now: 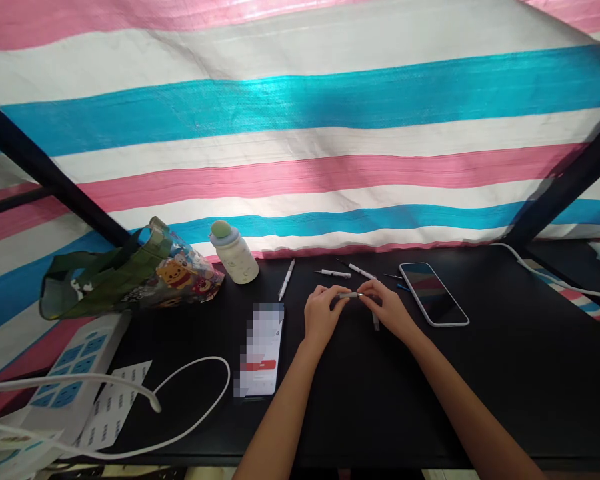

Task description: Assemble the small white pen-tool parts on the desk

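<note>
Over the middle of the black table, my left hand (323,313) pinches the left end of a short grey pen barrel (349,295). My right hand (389,309) has its fingertips closed on the other end, where a small shiny tip shows. The barrel lies level between both hands. Under my right hand a clear, narrow pen piece (377,323) is partly hidden. Just beyond the hands lie a white pen part with a thin refill end (336,273) and another white pen part (361,270). A blue piece (403,287) rests right of my right hand, close to the phone.
A whole white pen (287,280) lies behind a lit phone (263,350). To the right is a dark-screened phone (434,294). On the left are a bottle (236,257), a green bag (140,277), a power strip (75,363) and a looping white cable (200,361). Striped sheeting hangs behind.
</note>
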Demonstrator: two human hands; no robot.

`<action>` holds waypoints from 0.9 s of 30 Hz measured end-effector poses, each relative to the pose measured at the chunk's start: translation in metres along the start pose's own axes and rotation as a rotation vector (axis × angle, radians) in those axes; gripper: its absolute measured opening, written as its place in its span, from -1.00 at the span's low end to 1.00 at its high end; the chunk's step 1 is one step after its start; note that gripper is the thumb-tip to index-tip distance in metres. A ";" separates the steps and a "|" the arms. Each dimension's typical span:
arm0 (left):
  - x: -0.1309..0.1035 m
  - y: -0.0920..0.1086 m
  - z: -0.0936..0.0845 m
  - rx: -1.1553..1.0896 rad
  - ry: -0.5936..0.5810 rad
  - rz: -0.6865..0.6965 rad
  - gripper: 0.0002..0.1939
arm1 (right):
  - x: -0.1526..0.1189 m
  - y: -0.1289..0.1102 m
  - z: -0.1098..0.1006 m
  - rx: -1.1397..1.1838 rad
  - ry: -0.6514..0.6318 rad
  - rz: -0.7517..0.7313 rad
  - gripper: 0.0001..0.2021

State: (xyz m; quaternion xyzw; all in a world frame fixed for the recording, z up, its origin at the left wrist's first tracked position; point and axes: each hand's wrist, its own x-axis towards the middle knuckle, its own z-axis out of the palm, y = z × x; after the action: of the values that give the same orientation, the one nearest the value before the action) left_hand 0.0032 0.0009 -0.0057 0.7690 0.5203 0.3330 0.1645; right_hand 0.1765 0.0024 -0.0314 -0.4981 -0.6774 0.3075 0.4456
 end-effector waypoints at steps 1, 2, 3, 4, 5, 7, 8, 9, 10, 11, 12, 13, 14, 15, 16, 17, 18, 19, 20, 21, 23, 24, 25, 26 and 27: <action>0.000 0.000 0.000 -0.001 0.003 0.001 -0.84 | 0.000 0.000 0.000 -0.001 0.001 -0.002 -0.87; 0.000 0.000 0.000 -0.002 0.007 0.003 -0.84 | 0.000 -0.001 0.000 0.000 0.003 -0.003 -0.87; 0.000 0.000 0.000 -0.002 0.011 0.005 -0.84 | 0.000 -0.001 0.000 0.003 0.006 -0.004 -0.87; 0.000 0.000 0.000 -0.001 0.015 0.007 -0.84 | 0.000 -0.001 0.000 0.006 0.009 -0.004 -0.87; 0.000 0.000 0.001 0.000 0.019 0.008 -0.84 | 0.000 -0.002 0.000 0.010 0.011 -0.003 -0.87; 0.000 0.000 0.001 0.001 0.024 0.009 -0.84 | 0.000 -0.002 0.000 0.013 0.013 0.001 -0.87; 0.000 -0.001 0.001 0.001 0.024 0.009 -0.84 | 0.000 -0.002 0.000 0.012 0.013 0.004 -0.87; 0.000 -0.001 0.001 -0.003 0.023 0.010 -0.84 | 0.000 -0.002 0.000 0.011 0.012 0.007 -0.87; 0.000 -0.001 0.001 -0.007 0.022 0.012 -0.84 | 0.000 -0.002 0.000 0.007 0.008 0.011 -0.87; 0.000 -0.001 0.001 -0.014 0.021 0.015 -0.84 | 0.000 -0.003 -0.001 0.000 -0.001 0.016 -0.87; 0.000 -0.001 0.001 -0.020 0.022 0.017 -0.85 | 0.000 -0.003 -0.002 -0.013 -0.012 0.021 -0.86; 0.000 -0.001 0.001 -0.027 0.022 0.020 -0.85 | 0.000 -0.004 -0.002 -0.036 -0.025 0.030 -0.86; 0.000 -0.001 0.001 -0.034 0.020 0.024 -0.85 | 0.000 -0.004 -0.003 -0.072 -0.037 0.041 -0.85; 0.000 -0.001 0.001 -0.041 0.016 0.030 -0.85 | -0.001 -0.005 -0.004 -0.122 -0.044 0.055 -0.81; 0.000 -0.001 0.002 -0.047 0.010 0.039 -0.85 | -0.001 -0.006 -0.004 -0.176 -0.046 0.069 -0.76; 0.000 0.000 0.002 -0.051 0.003 0.047 -0.85 | -0.001 -0.007 -0.005 -0.225 -0.045 0.077 -0.71; 0.000 0.000 0.002 -0.052 -0.002 0.052 -0.84 | -0.001 -0.008 -0.005 -0.258 -0.043 0.079 -0.66; 0.000 0.001 0.002 -0.050 -0.003 0.052 -0.85 | -0.001 -0.009 -0.005 -0.269 -0.041 0.074 -0.63; 0.000 0.001 0.002 -0.047 0.000 0.048 -0.85 | -0.002 -0.009 -0.005 -0.256 -0.035 0.065 -0.64; 0.000 0.001 0.002 -0.043 0.005 0.041 -0.86 | -0.002 -0.010 -0.004 -0.222 -0.029 0.054 -0.68; 0.000 0.001 0.002 -0.036 0.013 0.032 -0.87 | -0.001 -0.010 -0.004 -0.139 -0.018 0.033 -0.78; 0.001 0.001 0.002 -0.032 0.014 0.032 -0.87 | -0.001 -0.010 -0.003 -0.104 -0.014 0.021 -0.81; 0.001 0.001 0.001 -0.029 0.013 0.033 -0.87 | -0.001 -0.010 -0.003 -0.079 -0.017 0.009 -0.81; 0.001 0.000 0.001 -0.027 0.012 0.035 -0.87 | -0.001 -0.010 -0.003 -0.066 -0.026 -0.003 -0.83; 0.001 0.000 0.001 -0.027 0.010 0.038 -0.87 | -0.001 -0.009 -0.003 -0.070 -0.035 -0.009 -0.84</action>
State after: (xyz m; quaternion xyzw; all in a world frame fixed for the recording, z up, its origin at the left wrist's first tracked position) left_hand 0.0043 0.0014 -0.0061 0.7748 0.5019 0.3469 0.1656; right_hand 0.1757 -0.0017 -0.0223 -0.5048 -0.6976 0.2905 0.4174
